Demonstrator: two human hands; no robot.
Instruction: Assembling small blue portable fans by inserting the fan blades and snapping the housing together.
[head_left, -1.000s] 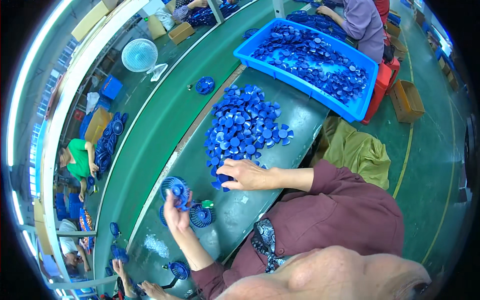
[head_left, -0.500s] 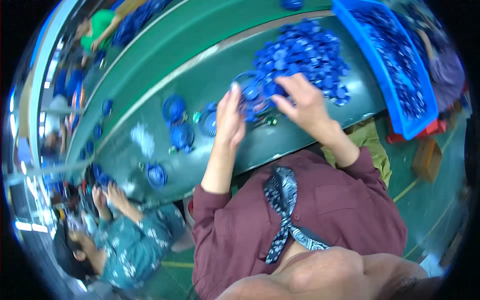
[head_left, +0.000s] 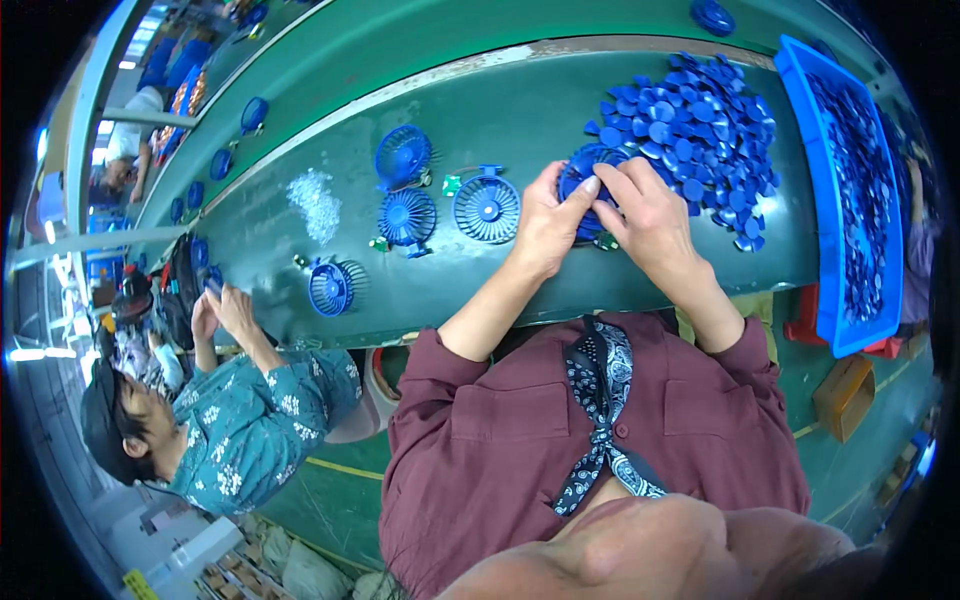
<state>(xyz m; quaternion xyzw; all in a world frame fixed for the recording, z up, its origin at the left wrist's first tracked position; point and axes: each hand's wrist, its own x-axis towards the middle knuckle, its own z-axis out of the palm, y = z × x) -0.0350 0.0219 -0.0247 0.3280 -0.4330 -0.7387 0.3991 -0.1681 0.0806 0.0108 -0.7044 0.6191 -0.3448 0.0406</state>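
A blue caged fan housing (head_left: 585, 160) is held over the bench, tilted, with its lower part hidden by my fingers. My left hand (head_left: 548, 225) is closed around its near left side, thumb along the rim. My right hand (head_left: 645, 212) has bent fingers pressed against its right side, thumb close to the left thumb. Whether a small piece sits under the right fingertips is hidden. A bit of green circuit board (head_left: 606, 241) shows just below the hands. Behind them lies a heap of small round blue caps (head_left: 690, 135).
Left of my hands lie fan housings, one grilled (head_left: 487, 208) and one round (head_left: 403, 155), and a pile of small clear pieces (head_left: 314, 203). A blue bin (head_left: 835, 340) of caps stands right. A co-worker (head_left: 250, 430) sits left. The green conveyor (head_left: 450, 45) runs behind.
My right hand has come away from the cap heap onto the housing, and both hands are now together. The whole view has shifted, with the bench appearing further right.
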